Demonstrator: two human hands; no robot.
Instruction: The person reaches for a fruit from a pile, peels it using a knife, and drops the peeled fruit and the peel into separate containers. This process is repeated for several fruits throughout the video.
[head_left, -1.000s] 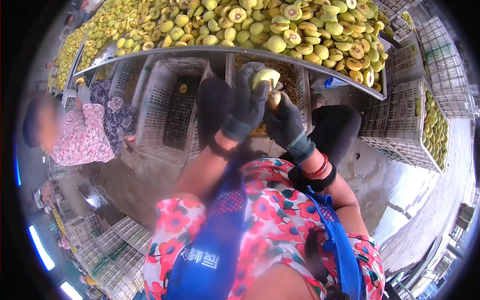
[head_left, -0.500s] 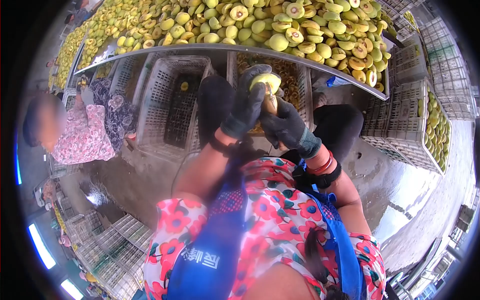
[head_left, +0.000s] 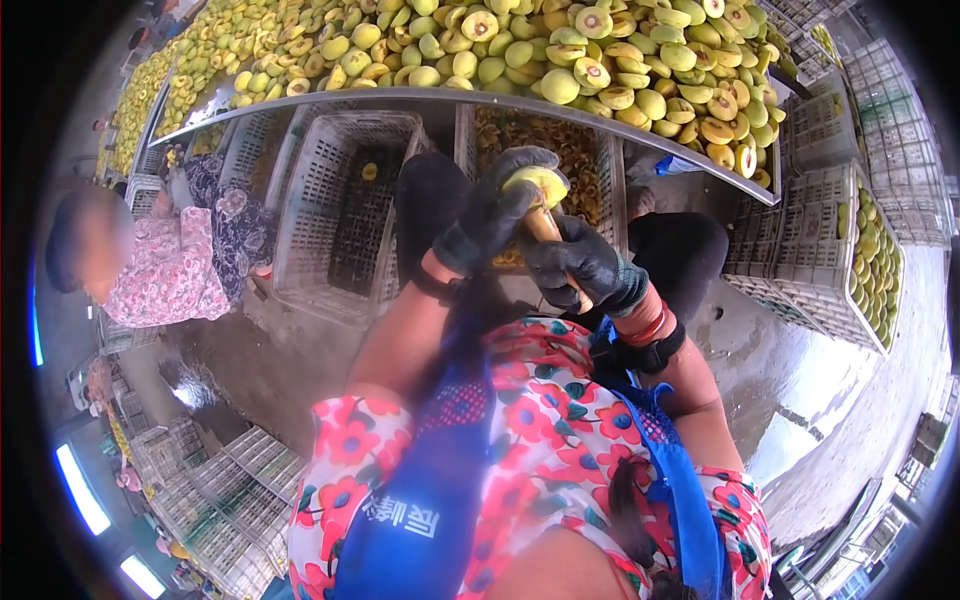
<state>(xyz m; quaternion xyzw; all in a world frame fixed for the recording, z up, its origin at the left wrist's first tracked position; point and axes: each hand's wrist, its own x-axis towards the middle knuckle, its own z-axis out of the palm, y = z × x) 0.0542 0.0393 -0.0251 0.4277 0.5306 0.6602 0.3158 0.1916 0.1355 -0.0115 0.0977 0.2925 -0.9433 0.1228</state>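
My left hand (head_left: pixel 490 212), in a dark glove, is closed around a yellow-green fruit half (head_left: pixel 540 184). My right hand (head_left: pixel 583 265), also gloved, grips a tool by its light wooden handle (head_left: pixel 545 228), whose lower end sticks out below the fingers. The upper end of the tool meets the fruit, and its tip is hidden there. Both hands are close together above a crate (head_left: pixel 612 180) that holds brown and yellow fruit scraps (head_left: pixel 500 135).
A metal-edged table (head_left: pixel 420 93) heaped with fruit halves (head_left: pixel 480 60) runs across the front. A nearly empty crate (head_left: pixel 290 240) stands left, stacked crates (head_left: pixel 790 250) right. A co-worker in a floral top (head_left: pixel 165 270) sits at far left.
My right hand has turned and moved slightly down and right, so more of the wooden handle shows. The fruit in my left hand has tilted and shifted slightly down.
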